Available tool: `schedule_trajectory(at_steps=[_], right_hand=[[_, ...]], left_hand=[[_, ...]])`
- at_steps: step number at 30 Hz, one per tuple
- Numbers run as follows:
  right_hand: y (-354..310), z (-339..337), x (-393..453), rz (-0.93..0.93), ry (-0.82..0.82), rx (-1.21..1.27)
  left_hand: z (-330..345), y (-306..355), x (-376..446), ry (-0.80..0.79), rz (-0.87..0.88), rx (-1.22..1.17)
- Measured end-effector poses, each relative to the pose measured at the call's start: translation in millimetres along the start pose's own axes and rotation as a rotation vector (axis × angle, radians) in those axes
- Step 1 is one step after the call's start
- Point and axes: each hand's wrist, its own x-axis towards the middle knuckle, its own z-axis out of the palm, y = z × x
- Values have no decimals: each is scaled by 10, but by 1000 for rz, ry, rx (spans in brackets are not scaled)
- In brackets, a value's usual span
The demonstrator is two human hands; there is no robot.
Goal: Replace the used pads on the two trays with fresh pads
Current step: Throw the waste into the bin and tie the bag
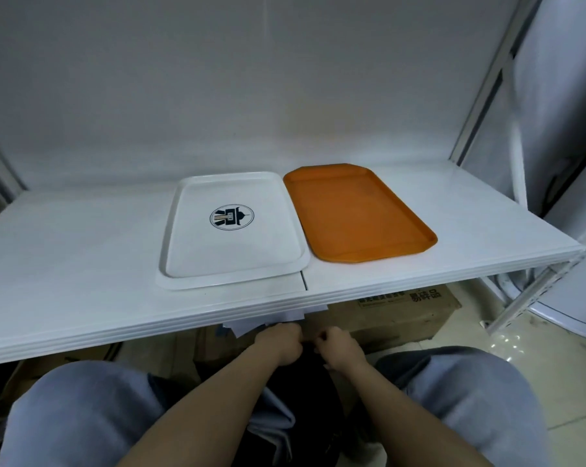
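A white tray point(184, 278) with a round dark logo lies on the white table point(66, 264), and an orange tray point(359, 210) lies right beside it. No pad shows on either tray. Both hands are below the table's front edge, over my lap. My left hand point(280, 343) has curled fingers at a bunch of white and bluish sheets point(241, 326) that stick out from under the table edge. My right hand point(338, 348) is close beside it with fingers curled; what it pinches is hidden.
A cardboard box point(402, 315) with printed labels stands on the floor under the table. Metal shelf posts point(487, 89) rise at the right. A white wall point(251, 79) backs the table. My knees in grey trousers point(83, 406) flank a dark bag.
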Motion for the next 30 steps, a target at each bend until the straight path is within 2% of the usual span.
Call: schedule_trajectory(at_steps=[5,13,18,21,30], right_hand=[[188,-14,154,91,65,159],[825,444,722,228,-20,278],[811,527,686,324,-41,315],[906,627,736,369,-111,300],[998,792,650,370,-231,388]], left_hand=[[51,122,152,-16,33,30],[223,237,364,-78,90,38],[394,165,557,-169,92,29],[488,111,649,-190,96,61],[744,15,803,-155,154,193]])
